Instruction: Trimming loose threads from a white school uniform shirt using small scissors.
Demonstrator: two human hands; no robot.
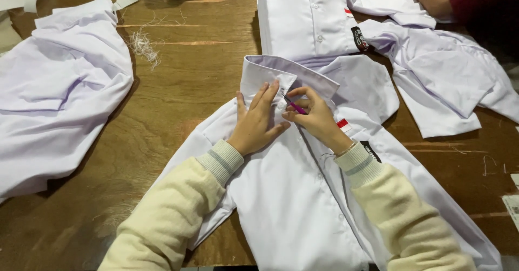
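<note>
Head view. We saw a white shirt (pixel 292 195) lying flat, front up, on the brown wooden surface (pixel 189 87), its collar (pixel 286 74) pointing to the far side. Our left hand (pixel 258 121) rested palm down on the shirt just below the collar, fingers spread and pressing the cloth; its grip was apart, clamped on nothing. Our right hand (pixel 316 117) sat just right of it, the two nearly touching, with its grip together on a small purple-handled tool (pixel 294 106), pinched between thumb and fingers. The tip of the tool met the shirt at the collar front; we could not tell what kind of tool it was. Both arms wore cream sleeves with ribbed cuffs. A small red and white tag (pixel 343 124) showed on the shirt just right of the right wrist.

A second white shirt (pixel 308 17) lay on the far side, touching the collar of the first. A third white garment (pixel 443 71) lay crumpled at the far right, and a further white garment (pixel 54 87) at the left. A tuft of loose white threads (pixel 143 47) lay on the bare wood between the left garment and the far shirt. Another person's arm in a dark red sleeve (pixel 476 1) reached in at the far right corner.
</note>
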